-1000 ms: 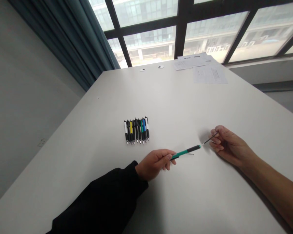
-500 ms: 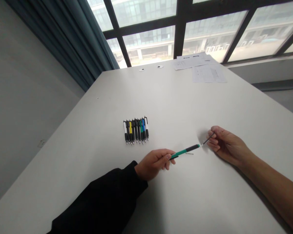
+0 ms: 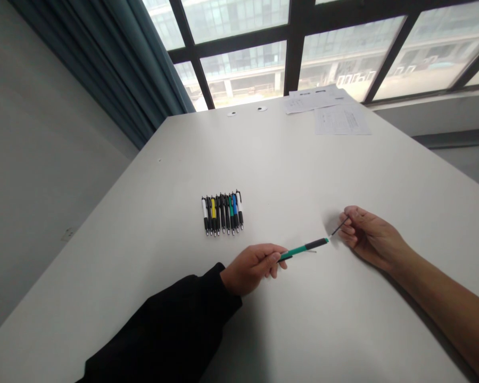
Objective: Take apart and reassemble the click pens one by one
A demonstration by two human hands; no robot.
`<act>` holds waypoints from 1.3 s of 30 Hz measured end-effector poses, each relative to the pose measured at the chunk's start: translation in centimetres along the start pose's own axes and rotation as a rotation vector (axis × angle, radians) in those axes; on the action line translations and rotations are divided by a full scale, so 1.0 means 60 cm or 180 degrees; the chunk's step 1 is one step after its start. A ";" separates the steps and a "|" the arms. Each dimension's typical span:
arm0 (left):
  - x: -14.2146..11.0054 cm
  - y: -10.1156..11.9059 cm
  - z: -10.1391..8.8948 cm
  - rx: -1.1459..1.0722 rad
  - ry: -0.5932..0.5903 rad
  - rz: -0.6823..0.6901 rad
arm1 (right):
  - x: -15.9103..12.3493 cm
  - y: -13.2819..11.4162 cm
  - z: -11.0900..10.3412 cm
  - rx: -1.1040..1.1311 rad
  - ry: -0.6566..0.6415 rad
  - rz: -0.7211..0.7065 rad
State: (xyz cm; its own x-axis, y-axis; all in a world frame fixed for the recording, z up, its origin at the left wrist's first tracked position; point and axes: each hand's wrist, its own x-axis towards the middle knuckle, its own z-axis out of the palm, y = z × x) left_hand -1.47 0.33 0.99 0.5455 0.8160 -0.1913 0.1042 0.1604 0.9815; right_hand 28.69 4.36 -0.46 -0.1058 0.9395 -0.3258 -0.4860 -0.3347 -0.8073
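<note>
You are working over a white table in front of a wide window with dark frames, and a blue-grey curtain hangs to its left. Loose sheets of paper lie at the table's far end. Near its middle, a tight row of retractable pens lies side by side, tips toward you and well apart from your hands.

Your left grip, coming out of a black sleeve, is clamped on a green-and-black pen barrel. Your right grip is pinched on a thin black rod, whose lower end sits just beside the barrel's upper end.

The main risk lies at that meeting point. The rod tilts more steeply than the barrel, so the two are out of line, and pressing them together at this angle could bend the rod or catch it on the barrel's rim. Only your fingertips hold the rod, so a small slip could drop it, and on this smooth table it could roll away.

Your right fingers hide the rod's upper part, and your left fingers hide the barrel's lower end. You cannot tell from this view whether the rod touches the barrel or enters it. A faint grey sliver below the barrel is too indistinct to identify.
</note>
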 end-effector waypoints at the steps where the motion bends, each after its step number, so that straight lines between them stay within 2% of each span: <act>1: 0.000 -0.002 0.000 -0.0029 0.0008 -0.0001 | -0.001 0.000 0.001 0.0013 0.0028 -0.0010; 8: 0.004 -0.026 0.001 -0.0240 0.0150 -0.0054 | -0.006 -0.003 0.011 -0.0063 0.0263 -0.0213; 15: 0.004 -0.023 0.003 -0.0324 0.0210 -0.0123 | -0.007 -0.003 0.012 -0.0229 0.0238 -0.0443; 23: 0.004 -0.024 0.002 -0.0456 0.0151 -0.0188 | -0.027 0.010 0.021 -0.1030 -0.0387 -0.0321; 31: 0.002 -0.018 0.004 -0.0594 0.0046 -0.0251 | -0.043 0.015 0.029 -0.1342 -0.0448 -0.0637; 39: 0.002 -0.022 0.005 -0.0738 0.0001 -0.0100 | -0.044 -0.003 0.030 -0.1830 -0.0876 -0.0818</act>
State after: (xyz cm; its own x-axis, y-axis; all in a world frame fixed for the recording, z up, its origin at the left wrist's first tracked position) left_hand -1.27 0.05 -0.35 0.5447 0.8088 -0.2219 -0.0727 0.3091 0.9482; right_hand 27.48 2.04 1.44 -0.3022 0.9531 -0.0136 0.0045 -0.0128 -0.9999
